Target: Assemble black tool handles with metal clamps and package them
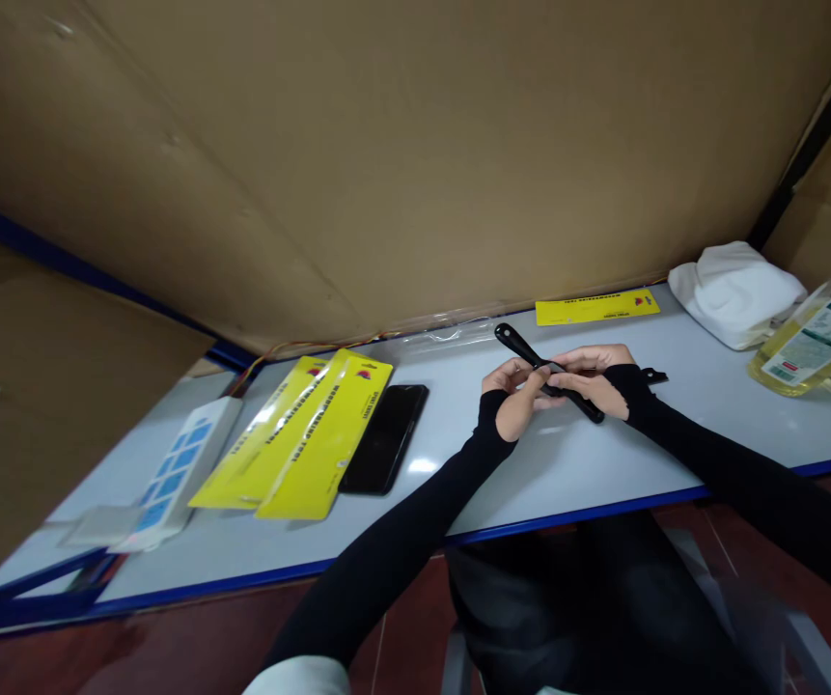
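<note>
In the head view, both of my hands hold a black spokeshave (516,344) above the table. It lies at a slant, with one handle, which has a hole at its end, pointing up and left, and the other pointing down and right. My left hand (517,396) pinches it near the middle, thumb on top. Around the middle and lower part close the fingers and thumb of my right hand (595,375). My fingers partly cover the tool's centre. Just beyond my right wrist, a small black piece (653,375) lies on the table, partly hidden by the sleeve.
Two yellow packages (328,434) overlap left of a black phone (384,439). A white power strip (180,473) lies farther left. At the back is a yellow card (597,307). A white cloth bundle (734,290) and a bottle of yellow liquid (820,333) stand right. Cardboard walls enclose the table.
</note>
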{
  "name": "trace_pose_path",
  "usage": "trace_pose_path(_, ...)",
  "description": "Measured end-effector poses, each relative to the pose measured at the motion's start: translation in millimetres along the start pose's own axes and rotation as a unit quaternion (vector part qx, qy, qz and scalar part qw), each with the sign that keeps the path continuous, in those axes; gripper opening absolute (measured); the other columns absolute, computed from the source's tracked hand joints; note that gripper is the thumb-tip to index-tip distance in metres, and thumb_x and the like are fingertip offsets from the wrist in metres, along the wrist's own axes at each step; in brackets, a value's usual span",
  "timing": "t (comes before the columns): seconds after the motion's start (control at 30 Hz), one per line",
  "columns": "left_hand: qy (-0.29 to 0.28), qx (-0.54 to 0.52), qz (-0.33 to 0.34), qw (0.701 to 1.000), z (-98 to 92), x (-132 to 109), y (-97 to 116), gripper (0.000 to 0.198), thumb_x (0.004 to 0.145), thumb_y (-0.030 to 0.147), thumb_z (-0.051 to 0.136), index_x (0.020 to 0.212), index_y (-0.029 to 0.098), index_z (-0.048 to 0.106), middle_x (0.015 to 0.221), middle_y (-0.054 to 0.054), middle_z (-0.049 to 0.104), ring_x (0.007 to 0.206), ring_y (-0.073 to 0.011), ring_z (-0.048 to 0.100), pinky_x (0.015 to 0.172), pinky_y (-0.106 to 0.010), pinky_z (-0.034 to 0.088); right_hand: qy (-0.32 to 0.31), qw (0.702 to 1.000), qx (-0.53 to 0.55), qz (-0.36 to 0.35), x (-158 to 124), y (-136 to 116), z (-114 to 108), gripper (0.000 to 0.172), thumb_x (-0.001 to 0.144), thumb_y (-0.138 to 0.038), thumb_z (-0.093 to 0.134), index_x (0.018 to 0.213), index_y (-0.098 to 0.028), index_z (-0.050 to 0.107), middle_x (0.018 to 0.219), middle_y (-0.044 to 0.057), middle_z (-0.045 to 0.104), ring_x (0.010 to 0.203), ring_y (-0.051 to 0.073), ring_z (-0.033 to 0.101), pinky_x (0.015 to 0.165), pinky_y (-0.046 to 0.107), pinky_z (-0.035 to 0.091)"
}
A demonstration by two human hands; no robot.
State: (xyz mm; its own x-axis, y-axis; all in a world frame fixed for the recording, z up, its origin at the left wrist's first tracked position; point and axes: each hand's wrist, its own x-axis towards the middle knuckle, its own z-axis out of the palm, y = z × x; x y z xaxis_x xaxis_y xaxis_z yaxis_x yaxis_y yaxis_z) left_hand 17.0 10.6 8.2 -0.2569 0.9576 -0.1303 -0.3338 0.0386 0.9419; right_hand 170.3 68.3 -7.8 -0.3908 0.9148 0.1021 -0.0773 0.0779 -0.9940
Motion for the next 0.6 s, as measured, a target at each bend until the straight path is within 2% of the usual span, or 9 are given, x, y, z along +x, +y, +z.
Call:
trace_pose_path(0.1, 0.008, 0.019, 0.009, 1.000, 0.3, -2, 2, 0.057, 0.052, 0.048, 0.100, 0.071, 0.018, 0.056, 0.068, -0.002, 0.070, 0.053, -0.0188, 0.070, 0.060, -0.039, 0.068, -0.034, 0.999, -0.029, 0.008, -2, -7, -4, 0.054, 0.063, -0.049, 0.095, 0.104, -0.016, 0.086, 0.078, 0.004, 0.080, 0.055, 0.012, 0.062, 0.053, 0.028, 0.056)
trace_pose_path(0.17, 0.014, 0.022, 0.024, 0.999, 0.8, -3, 2, 0.057, 0.053, 0.053, 0.099, 0.073, 0.017, 0.059, 0.068, -0.002, 0.071, 0.052, -0.0196, 0.070, 0.057, -0.038, 0.067, -0.063, 0.997, -0.041, -0.003, -3, -10, -6, 0.055, 0.071, -0.049, 0.089, 0.114, -0.015, 0.085, 0.084, 0.005, 0.081, 0.054, 0.011, 0.059, 0.052, 0.027, 0.054)
trace_pose_path(0.27, 0.021, 0.015, 0.038, 0.999, 1.3, -4, 2, 0.060, 0.052, 0.057, 0.098, 0.075, 0.015, 0.062, 0.073, -0.003, 0.072, 0.052, -0.0196, 0.071, 0.055, -0.037, 0.066, -0.093, 0.994, -0.041, -0.036, -3, -10, -9, 0.050, 0.079, -0.047, 0.083, 0.119, -0.017, 0.084, 0.100, 0.007, 0.083, 0.072, 0.016, 0.070, 0.068, 0.031, 0.061)
trace_pose_path(0.4, 0.032, 0.014, 0.047, 0.998, 2.2, -5, 2, 0.064, 0.048, 0.059, 0.099, 0.070, 0.016, 0.058, 0.075, -0.003, 0.073, 0.048, -0.0153, 0.067, 0.051, -0.034, 0.065, -0.101, 0.993, -0.042, -0.042, -2, -10, -11, 0.051, 0.080, -0.046, 0.083, 0.124, -0.019, 0.082, 0.109, 0.008, 0.083, 0.093, 0.024, 0.077, 0.088, 0.040, 0.064)
trace_pose_path(0.53, 0.044, 0.020, 0.067, 0.997, 1.6, -5, 2, 0.064, 0.048, 0.059, 0.100, 0.067, 0.017, 0.055, 0.073, -0.002, 0.072, 0.049, -0.0148, 0.067, 0.049, -0.031, 0.064, -0.109, 0.992, -0.059, -0.017, -3, -12, -13, 0.065, 0.081, -0.046, 0.083, 0.139, -0.017, 0.072, 0.109, 0.011, 0.084, 0.094, 0.025, 0.079, 0.088, 0.038, 0.064)
trace_pose_path(0.6, 0.040, 0.021, 0.070, 0.997, 0.8, -5, 1, 0.063, 0.051, 0.059, 0.099, 0.067, 0.017, 0.056, 0.072, -0.001, 0.071, 0.050, -0.0157, 0.068, 0.050, -0.032, 0.065, -0.108, 0.992, -0.056, -0.013, -3, -12, -13, 0.066, 0.081, -0.047, 0.083, 0.137, -0.015, 0.072, 0.107, 0.012, 0.084, 0.092, 0.024, 0.079, 0.084, 0.036, 0.065)
